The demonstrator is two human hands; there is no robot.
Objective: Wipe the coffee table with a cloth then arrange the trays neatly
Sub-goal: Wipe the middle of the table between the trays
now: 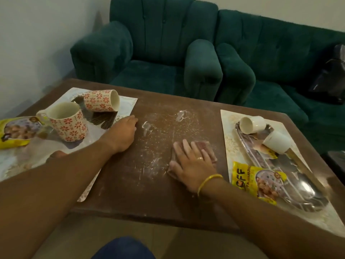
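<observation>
The brown coffee table is dusted with white powder and smears in its middle. My right hand lies flat with straight fingers on a brownish cloth, pressing it onto the tabletop right of the powder. My left hand rests on the table, its fingers curled at the right edge of the left tray. That pale tray carries two red-flowered mugs, the far one tipped on its side. The right tray carries a steel dish and two white cups lying over.
A yellow snack packet lies on the left tray, another on the right tray beside the steel dish. Green armchairs stand close behind the table's far edge. A black bag sits on the right sofa.
</observation>
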